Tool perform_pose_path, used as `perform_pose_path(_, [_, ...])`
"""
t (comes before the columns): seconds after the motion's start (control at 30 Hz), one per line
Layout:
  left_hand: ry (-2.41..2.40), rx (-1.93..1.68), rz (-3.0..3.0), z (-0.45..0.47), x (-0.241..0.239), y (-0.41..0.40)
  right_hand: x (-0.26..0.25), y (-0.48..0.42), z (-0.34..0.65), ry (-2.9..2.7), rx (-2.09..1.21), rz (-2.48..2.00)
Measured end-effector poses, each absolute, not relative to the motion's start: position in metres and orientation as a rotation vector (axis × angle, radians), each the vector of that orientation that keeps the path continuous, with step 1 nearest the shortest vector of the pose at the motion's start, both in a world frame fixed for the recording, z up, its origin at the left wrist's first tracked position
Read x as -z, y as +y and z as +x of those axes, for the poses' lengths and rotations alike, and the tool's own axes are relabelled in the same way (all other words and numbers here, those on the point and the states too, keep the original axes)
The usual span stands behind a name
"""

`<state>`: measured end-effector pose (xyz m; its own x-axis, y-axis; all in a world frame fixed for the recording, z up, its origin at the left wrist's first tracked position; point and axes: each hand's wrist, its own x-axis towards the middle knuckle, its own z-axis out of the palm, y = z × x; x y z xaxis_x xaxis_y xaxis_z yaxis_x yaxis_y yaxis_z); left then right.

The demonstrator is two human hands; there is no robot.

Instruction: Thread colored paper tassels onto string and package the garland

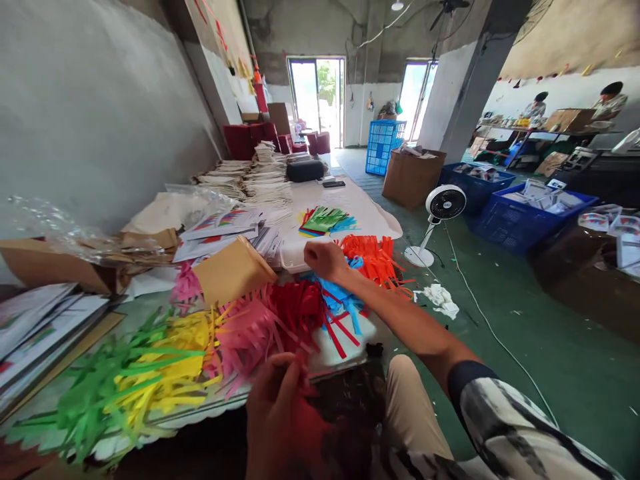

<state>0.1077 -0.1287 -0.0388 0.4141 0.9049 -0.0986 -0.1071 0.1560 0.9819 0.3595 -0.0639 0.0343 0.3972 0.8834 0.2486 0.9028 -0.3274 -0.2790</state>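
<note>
My left hand [273, 393] is near my lap, its fingers pinched on a red paper fringe [305, 410], which hangs down and is blurred. My right hand [324, 259] stretches forward over the edge of a white tray [293, 259], with its fingers curled down. Whatever those fingertips hold, if anything, is hidden. Beneath my right forearm lie blue paper fringes [345, 293], with orange-red ones [373, 257] just beyond. Dark red [297, 303], pink [247, 327], yellow [170, 363] and green [100, 380] fringe bunches run leftward along the table.
A multicoloured fringe stack [325, 220] lies past the tray. Brown envelopes [233, 270] and printed packets [45, 327] crowd the left. A white fan [445, 203] stands on the floor to the right, near blue crates [530, 213]. Two people work at a far table.
</note>
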Motion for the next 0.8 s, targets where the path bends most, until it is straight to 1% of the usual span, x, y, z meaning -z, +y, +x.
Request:
perform_pose_path(0.13, [0.84,-0.967,1.203,0.11,0.027,-0.131,-0.012,-0.151,0.313,-1.737,0.004,-2.038])
perform_pose_path(0.2, [0.793,-0.944,1.189,0.115,0.027,-0.142,0.003,-0.196,0.296,-1.794,-0.001,-1.71])
perform_pose_path(0.27, [0.748,-0.917,1.226,0.12,0.028,-0.16,0.012,-0.236,0.287,-1.719,-0.005,-1.543])
perform_pose_path(0.37, [0.701,-0.892,1.363,0.122,0.03,-0.19,0.01,-0.282,0.286,-1.614,-0.088,-1.514])
perform_pose_path(0.5, [0.682,-0.886,1.515,0.114,0.026,-0.221,-0.002,-0.321,0.286,-1.609,-0.182,-1.51])
perform_pose_path(0.8, [0.6,-0.885,1.709,0.08,0.025,-0.25,-0.005,-0.36,0.259,-1.771,-0.131,-1.533])
